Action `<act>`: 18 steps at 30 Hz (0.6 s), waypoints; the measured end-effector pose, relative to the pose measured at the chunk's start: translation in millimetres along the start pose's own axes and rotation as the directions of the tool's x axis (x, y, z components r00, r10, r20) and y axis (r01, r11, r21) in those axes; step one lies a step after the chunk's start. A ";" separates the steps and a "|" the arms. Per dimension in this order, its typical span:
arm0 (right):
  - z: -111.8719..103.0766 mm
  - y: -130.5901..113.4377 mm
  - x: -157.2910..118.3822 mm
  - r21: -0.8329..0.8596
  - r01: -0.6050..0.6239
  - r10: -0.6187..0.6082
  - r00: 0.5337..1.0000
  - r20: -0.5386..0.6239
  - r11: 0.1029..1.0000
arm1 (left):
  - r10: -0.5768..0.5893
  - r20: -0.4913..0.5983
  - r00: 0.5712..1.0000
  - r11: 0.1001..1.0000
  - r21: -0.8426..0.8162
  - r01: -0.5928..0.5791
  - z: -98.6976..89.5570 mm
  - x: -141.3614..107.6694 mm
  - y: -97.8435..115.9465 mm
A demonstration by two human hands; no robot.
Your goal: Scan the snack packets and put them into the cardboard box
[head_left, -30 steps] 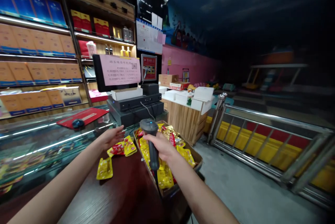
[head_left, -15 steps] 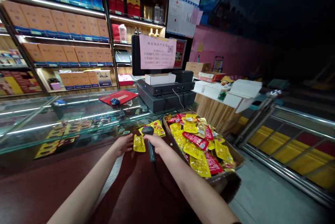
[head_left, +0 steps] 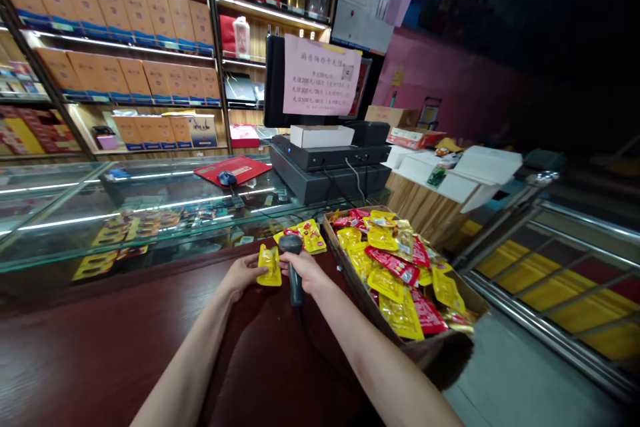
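My left hand pinches the left edge of a small yellow packet above the dark red counter. Just right of it, my right hand is closed on a dark handheld scanner, whose head is beside the packet and whose cable runs down. Behind the scanner more yellow and red packets lie on the counter. A cardboard box full of yellow and red packets stands to the right of my right hand.
Behind the counter is a glass display case with a red mat and a mouse on top. A monitor with a pink sign stands over a dark cash drawer. Metal railing runs at the right.
My left hand has moved right and taken hold of the yellow packet's edge. The view has shifted, so the background sits farther right and higher. The scanner is still in my right hand.
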State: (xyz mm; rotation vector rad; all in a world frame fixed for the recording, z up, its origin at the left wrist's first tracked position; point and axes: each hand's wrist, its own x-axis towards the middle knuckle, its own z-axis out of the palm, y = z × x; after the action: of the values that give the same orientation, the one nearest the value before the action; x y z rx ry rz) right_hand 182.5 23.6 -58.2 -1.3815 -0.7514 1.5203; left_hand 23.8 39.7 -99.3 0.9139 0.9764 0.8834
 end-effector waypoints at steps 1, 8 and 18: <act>1.4 -1.9 -3.6 0.004 0.019 -0.019 1.000 0.006 1.000 | 0.013 0.030 0.999 1.000 -0.014 -0.013 -1.3 -1.6 2.4; 10.0 -19.9 -43.8 -0.044 0.323 -0.320 0.946 0.060 0.946 | 0.199 0.044 0.979 0.979 -0.059 -0.196 1.7 -9.9 25.6; 17.8 -3.5 -81.4 -0.176 0.177 -0.140 0.969 0.202 0.968 | 0.334 0.020 0.942 0.935 0.122 -0.334 -2.4 -2.3 24.4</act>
State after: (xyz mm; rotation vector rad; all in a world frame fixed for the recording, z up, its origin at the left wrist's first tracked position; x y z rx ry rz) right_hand 161.8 -46.6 -18.2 -1.2926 -1.1269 1.4948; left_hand 16.2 46.6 -77.0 1.2100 0.8972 1.1178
